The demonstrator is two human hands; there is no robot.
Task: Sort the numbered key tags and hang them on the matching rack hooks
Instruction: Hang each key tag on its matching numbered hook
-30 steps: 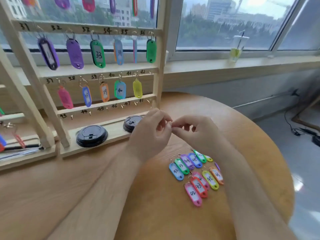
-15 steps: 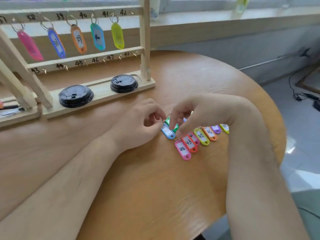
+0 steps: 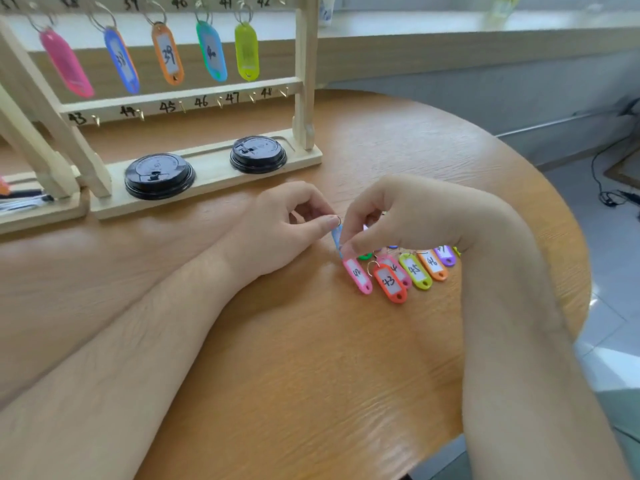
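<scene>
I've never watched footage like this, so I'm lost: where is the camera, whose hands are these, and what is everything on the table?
No machine: a person wears one camera on the head, looking down at their bare hands. The left hand and right hand together pinch a blue tag. Beside them on the wooden table lie more numbered tags, such as the red tag marked 43. Behind stands a wooden rack with hanging tags above bare hooks. Two black lids sit on its base.
</scene>
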